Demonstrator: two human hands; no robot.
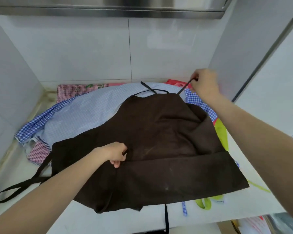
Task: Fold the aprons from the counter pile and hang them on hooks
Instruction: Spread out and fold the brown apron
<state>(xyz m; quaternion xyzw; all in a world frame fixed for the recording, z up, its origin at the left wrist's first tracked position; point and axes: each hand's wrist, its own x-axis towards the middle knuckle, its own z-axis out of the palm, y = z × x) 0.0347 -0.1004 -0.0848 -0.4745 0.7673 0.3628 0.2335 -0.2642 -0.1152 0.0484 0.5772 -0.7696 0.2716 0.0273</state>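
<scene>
A dark brown apron [159,141] lies spread flat on top of the pile on the white counter [108,220], bib end toward the wall. My right hand [204,84] pinches its black neck strap [184,86] at the far right and holds it taut above the bib. My left hand [116,154] rests on the apron's left middle with fingers curled, gripping a fold of the cloth. A long black waist tie [15,188] trails off to the left across the counter; another hangs over the front edge [166,218].
Under the brown apron lie a light blue checked apron [85,112], a red checked one [69,92], a pink one [176,83] and a lime green one [222,132]. Tiled walls enclose the counter on three sides; a steel hood [108,9] hangs overhead.
</scene>
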